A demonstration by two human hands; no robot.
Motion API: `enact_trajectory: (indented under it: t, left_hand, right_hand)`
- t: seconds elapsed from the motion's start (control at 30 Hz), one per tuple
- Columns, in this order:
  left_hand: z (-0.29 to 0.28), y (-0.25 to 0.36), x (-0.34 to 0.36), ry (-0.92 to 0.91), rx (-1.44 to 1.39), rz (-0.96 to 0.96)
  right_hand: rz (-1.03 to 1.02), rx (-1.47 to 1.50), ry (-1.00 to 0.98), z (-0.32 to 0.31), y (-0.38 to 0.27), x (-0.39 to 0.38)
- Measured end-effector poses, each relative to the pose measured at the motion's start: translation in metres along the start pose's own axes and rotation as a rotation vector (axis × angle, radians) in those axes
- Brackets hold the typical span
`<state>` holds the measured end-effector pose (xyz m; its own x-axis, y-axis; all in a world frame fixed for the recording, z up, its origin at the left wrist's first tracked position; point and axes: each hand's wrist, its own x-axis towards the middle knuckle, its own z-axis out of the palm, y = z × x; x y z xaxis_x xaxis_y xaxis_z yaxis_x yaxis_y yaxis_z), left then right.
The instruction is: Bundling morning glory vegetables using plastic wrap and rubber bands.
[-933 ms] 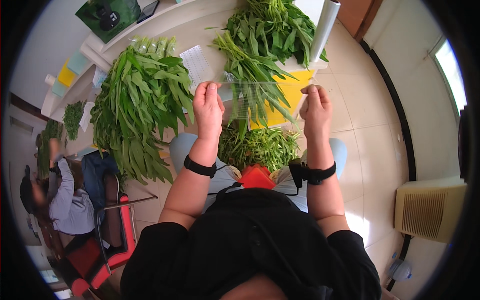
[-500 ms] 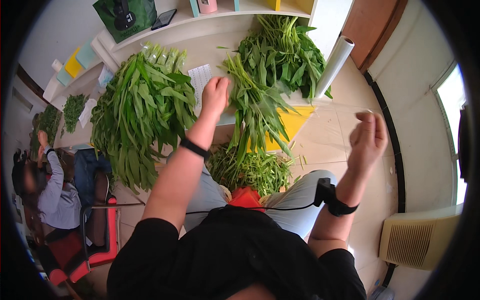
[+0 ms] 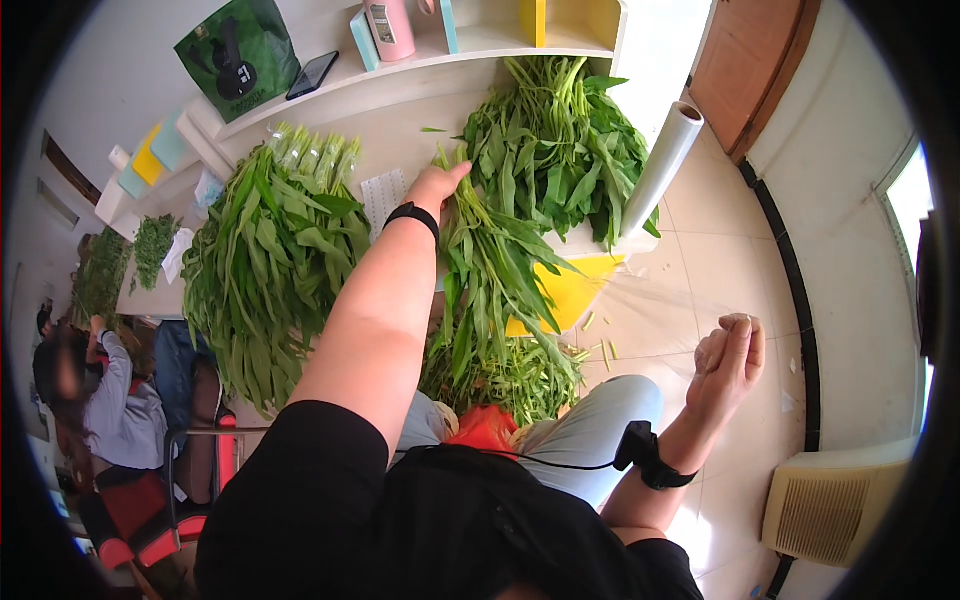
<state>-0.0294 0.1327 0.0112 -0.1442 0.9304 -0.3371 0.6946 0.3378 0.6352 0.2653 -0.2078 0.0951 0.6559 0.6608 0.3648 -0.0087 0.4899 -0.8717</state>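
Note:
My left hand point(image 3: 436, 184) reaches to the stem end of a loose bunch of leafy greens point(image 3: 490, 250), fingers curled around it. My right hand point(image 3: 728, 365) is closed on thin clear plastic film point(image 3: 660, 292), which stretches up-left toward that bunch over a yellow panel point(image 3: 570, 295). A white roll point(image 3: 661, 170) stands at the shelf desk's right end beside another heap of greens point(image 3: 540, 150). On the left lies a big pile of greens point(image 3: 275, 280) with plastic-wrapped stem ends, next to a printed white sheet point(image 3: 380, 200).
A shelf point(image 3: 480, 42) runs along the back. Cut greens point(image 3: 525, 385) lie on the floor by my knees, near a red object point(image 3: 478, 428). Another person point(image 3: 120, 410) works at left beside red-and-black chairs. A beige appliance point(image 3: 820, 505) sits low at right.
Both hands held the film between them earlier. My left hand has released it and moved forward onto the bunch's stems; my right hand has moved right and down with the film.

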Motion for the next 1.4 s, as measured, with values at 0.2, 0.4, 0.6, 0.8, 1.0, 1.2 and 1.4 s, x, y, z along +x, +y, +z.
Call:
enact_trajectory:
  t: [0.2, 0.4, 0.6, 0.8, 1.0, 1.2, 1.4]
  left_hand:
    - [0.013, -0.026, 0.047, 0.05, -0.101, 0.001]
    - [0.018, 0.014, 0.004, 0.089, 0.252, -0.012]
    - [0.013, 0.009, 0.017, 0.074, 0.206, 0.015]
    - [0.002, -0.047, 0.053, 0.183, -0.436, 0.029]
    - [-0.009, -0.016, -0.022, -0.154, -1.023, -0.016]
    - [-0.012, -0.026, -0.019, -0.188, -1.023, -0.051]
    - [0.005, -0.005, -0.001, 0.165, -0.126, 0.086]
  right_hand:
    - [0.055, 0.059, -0.02, -0.017, 0.019, 0.005]
    - [0.074, 0.072, 0.038, -0.037, 0.027, 0.004]
    - [0.09, 0.096, 0.032, -0.044, 0.024, 0.002]
    - [0.09, 0.127, 0.022, -0.038, 0.017, -0.005]
    - [0.05, 0.124, 0.013, -0.041, 0.005, -0.013]
    - [0.049, 0.118, 0.019, -0.037, -0.008, -0.021]
    - [0.053, 0.089, 0.035, -0.048, -0.008, -0.027]
